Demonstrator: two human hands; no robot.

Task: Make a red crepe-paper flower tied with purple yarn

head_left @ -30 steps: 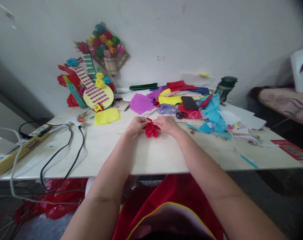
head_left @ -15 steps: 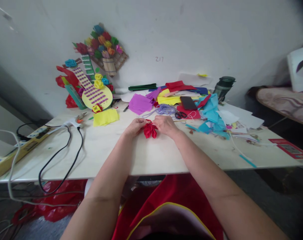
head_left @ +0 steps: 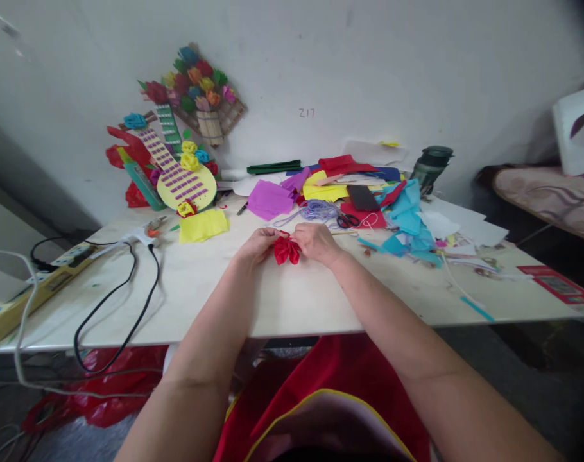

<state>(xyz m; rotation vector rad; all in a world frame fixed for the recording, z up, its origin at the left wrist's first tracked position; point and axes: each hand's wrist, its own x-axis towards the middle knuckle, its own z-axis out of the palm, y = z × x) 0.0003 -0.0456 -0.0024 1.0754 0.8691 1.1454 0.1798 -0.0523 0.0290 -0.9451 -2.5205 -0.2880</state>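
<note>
A small bunched piece of red crepe paper (head_left: 286, 251) sits between my two hands above the pale wooden table (head_left: 292, 295). My left hand (head_left: 258, 244) pinches its left side with closed fingers. My right hand (head_left: 316, 242) pinches its right side, fingers curled over the top. Just beyond my hands lie a tangle of lilac string (head_left: 318, 210) and black-handled scissors (head_left: 348, 221).
Coloured paper sheets are heaped at the back: purple (head_left: 270, 199), yellow (head_left: 203, 226), cyan (head_left: 407, 215). A paper guitar (head_left: 179, 173) and a flower basket (head_left: 203, 90) lean on the wall. A power strip (head_left: 36, 282) with black cable (head_left: 119, 295) lies left. A dark green bottle (head_left: 429, 165) stands back right.
Both hands have shifted slightly left and away with the red paper, which looks more tightly gathered now. Nothing else on the table has moved.
</note>
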